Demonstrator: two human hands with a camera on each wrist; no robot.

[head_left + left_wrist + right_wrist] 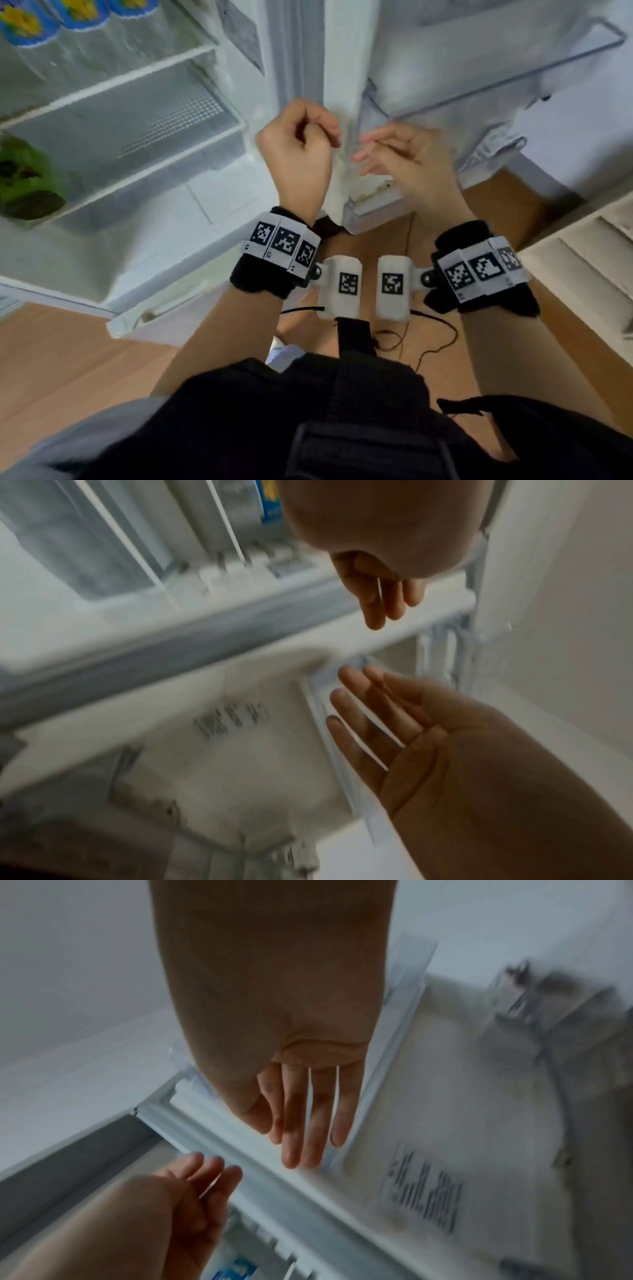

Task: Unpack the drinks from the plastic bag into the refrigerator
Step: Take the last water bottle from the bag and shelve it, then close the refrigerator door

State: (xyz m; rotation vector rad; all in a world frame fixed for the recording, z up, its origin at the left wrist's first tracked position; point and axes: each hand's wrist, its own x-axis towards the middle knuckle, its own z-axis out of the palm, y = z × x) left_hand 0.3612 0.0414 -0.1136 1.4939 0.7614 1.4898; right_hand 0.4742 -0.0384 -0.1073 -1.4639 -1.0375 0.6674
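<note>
An open refrigerator (212,192) is seen ahead of both hands, its white interior lying to the left of the left hand (296,156). Its open door (479,51) stands ahead of and to the right of the right hand (407,164), with a clear door shelf (445,99) just beyond the right hand's fingertips. A wooden floor (68,359) is seen below the forearms.

Inside the refrigerator, glass shelves (113,82) are stacked well to the left of the left hand. On the upper shelf, far up and left of that hand, clear bottles with blue and yellow labels (51,17) stand in a row. On a lower shelf, far left of the hand, a green bottle (24,178) is seen; whether it lies down or stands cannot be told through the blur. No plastic bag can be made out in any view.

The two hands are held close together but apart, in front of the hinge side of the refrigerator. The left hand is seen with its fingers loosely curled and nothing held in them. The right hand is seen released, its fingers (359,723) straight and slightly spread, nothing touched or grasped. A band with black and white markers (284,245) is worn on each wrist.
</note>
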